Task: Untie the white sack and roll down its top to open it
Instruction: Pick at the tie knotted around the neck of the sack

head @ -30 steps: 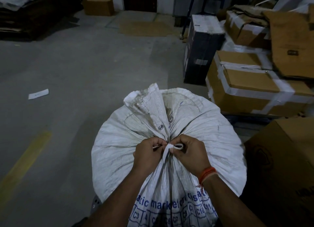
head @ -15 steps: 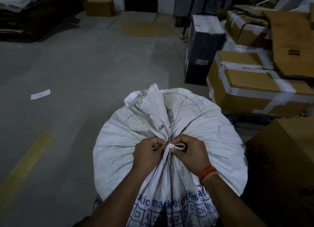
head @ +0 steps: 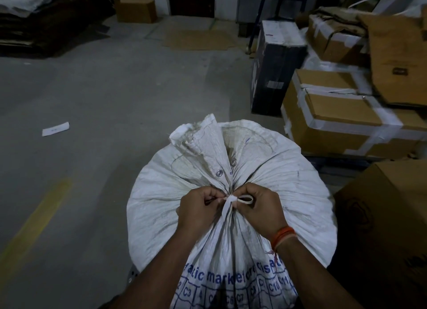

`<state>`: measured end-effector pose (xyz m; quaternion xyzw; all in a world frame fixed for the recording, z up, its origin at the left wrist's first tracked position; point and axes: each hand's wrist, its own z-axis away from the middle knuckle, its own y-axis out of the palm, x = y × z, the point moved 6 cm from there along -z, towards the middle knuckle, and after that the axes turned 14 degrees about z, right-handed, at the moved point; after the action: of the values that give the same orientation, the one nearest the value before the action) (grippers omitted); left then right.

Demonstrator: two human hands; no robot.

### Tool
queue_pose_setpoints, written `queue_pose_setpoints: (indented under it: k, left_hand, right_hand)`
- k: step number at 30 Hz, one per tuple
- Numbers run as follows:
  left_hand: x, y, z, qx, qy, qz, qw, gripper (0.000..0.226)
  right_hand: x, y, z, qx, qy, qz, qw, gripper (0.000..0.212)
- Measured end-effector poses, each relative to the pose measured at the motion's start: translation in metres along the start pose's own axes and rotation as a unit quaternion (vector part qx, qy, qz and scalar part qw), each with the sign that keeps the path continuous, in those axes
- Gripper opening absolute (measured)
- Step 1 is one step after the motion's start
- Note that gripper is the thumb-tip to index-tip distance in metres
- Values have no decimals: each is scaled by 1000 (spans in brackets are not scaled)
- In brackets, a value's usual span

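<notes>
A full white woven sack [head: 277,177] with blue print stands on the floor right below me. Its mouth is gathered into a neck, and the loose flap [head: 196,140] above the neck leans away from me. A white tie strip [head: 233,201] is knotted around the neck, with a small loop sticking out to the right. My left hand [head: 196,208] pinches the tie's left end. My right hand [head: 263,209] grips the loop side; an orange thread band circles its wrist. The knot itself is partly hidden by my fingers.
Taped cardboard boxes [head: 342,121] and a dark box [head: 275,66] are stacked to the right. A brown carton [head: 388,228] stands close at the sack's right. The concrete floor [head: 104,105] on the left holds a paper slip [head: 55,129] and a yellow line [head: 39,218].
Both hands stay clenched on the tie at the sack's neck. The loop by my right hand looks the same. Only the view shifts slightly.
</notes>
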<state>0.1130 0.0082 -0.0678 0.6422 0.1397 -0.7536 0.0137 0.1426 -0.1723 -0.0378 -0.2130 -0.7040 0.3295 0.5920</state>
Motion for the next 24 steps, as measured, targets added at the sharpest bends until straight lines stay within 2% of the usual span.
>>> queue_pose_setpoints:
  k: [5,9,13,24]
  left_hand:
    - [2,8,2,-4,-2,4,1000,19]
    - [5,7,0,-8,-12,-7,1000,2]
    - [6,-2,-4,-8,-10,-16,1000,10]
    - [-1,3,0,-14,-22,-17,1000,10]
  right_hand:
    - [-1,1,2,3,9,-10,1000,16]
    - [-2,3,1,7,15,-26,1000,16]
    - [-1,0,-1,3,13,-25,1000,16]
    - [-1,0,0,2,18,-23,1000,16]
